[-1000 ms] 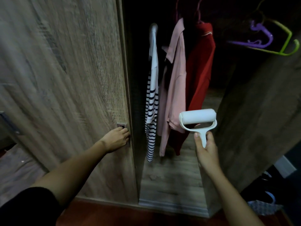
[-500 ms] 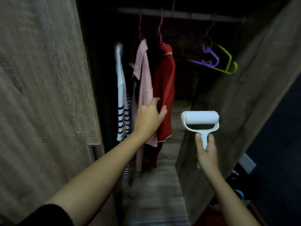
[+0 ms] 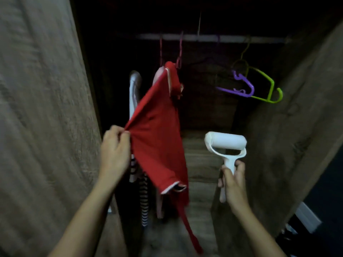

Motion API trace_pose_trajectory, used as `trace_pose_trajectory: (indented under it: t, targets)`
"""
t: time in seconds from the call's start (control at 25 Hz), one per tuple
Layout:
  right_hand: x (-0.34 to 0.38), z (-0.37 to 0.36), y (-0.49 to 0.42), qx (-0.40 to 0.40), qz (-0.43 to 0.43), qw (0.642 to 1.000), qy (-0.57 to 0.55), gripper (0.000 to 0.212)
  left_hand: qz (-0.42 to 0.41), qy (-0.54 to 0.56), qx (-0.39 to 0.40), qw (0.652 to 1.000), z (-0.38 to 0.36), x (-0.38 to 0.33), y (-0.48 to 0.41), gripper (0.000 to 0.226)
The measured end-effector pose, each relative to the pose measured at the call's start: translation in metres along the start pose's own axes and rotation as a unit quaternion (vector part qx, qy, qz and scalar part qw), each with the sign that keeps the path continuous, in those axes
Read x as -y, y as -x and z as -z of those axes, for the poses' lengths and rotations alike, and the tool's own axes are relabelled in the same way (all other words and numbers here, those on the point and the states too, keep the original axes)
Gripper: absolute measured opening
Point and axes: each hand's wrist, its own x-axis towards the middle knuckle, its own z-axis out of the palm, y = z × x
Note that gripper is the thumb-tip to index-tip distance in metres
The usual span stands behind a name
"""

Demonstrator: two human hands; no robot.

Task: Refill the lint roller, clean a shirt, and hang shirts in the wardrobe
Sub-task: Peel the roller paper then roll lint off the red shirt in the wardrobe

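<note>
Your left hand point(image 3: 115, 151) pinches a fold of the red shirt point(image 3: 159, 138), fingers curled tight on the cloth. The shirt hangs below the rail point(image 3: 232, 38), stretched sideways. Your right hand point(image 3: 233, 180) is wrapped round the handle of the lint roller point(image 3: 227, 143), which stands upright, lower under the rail.

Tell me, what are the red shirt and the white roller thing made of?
The red shirt looks like soft matte cloth, maybe cotton: it gathers into folds where the left hand pinches it. The lint roller, gripped by the right hand, seems smooth white hard plastic with a faint sheen; its roll may be matte paper.
</note>
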Motion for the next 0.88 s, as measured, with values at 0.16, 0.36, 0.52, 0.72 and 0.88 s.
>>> trace_pose_trajectory:
  t: [0.16, 0.36, 0.52, 0.72, 0.88]
  targets:
    - [-0.008, -0.065, 0.023, 0.084, 0.024, 0.996, 0.003, 0.011, -0.069, -0.094, -0.106, 0.988, 0.044, 0.017, -0.023, 0.019]
    - [0.02, -0.139, 0.014, 0.151, 0.099, 0.983, 0.019, 0.038, -0.079, -0.103, -0.111, 0.985, 0.052, 0.053, -0.049, 0.031]
    - [0.11, -0.185, -0.048, 0.122, 0.211, 0.97, 0.005, 0.027, -0.09, -0.087, -0.1, 0.987, 0.05, 0.063, -0.055, 0.037]
    - [0.005, -0.214, 0.024, 0.17, 0.155, 0.973, 0.031, 0.035, -0.089, -0.078, -0.095, 0.988, 0.051, 0.071, -0.061, 0.032]
    - [-0.056, -0.195, 0.082, 0.218, 0.134, 0.962, 0.093, 0.04, -0.101, -0.084, -0.09, 0.987, 0.055, 0.072, -0.063, 0.037]
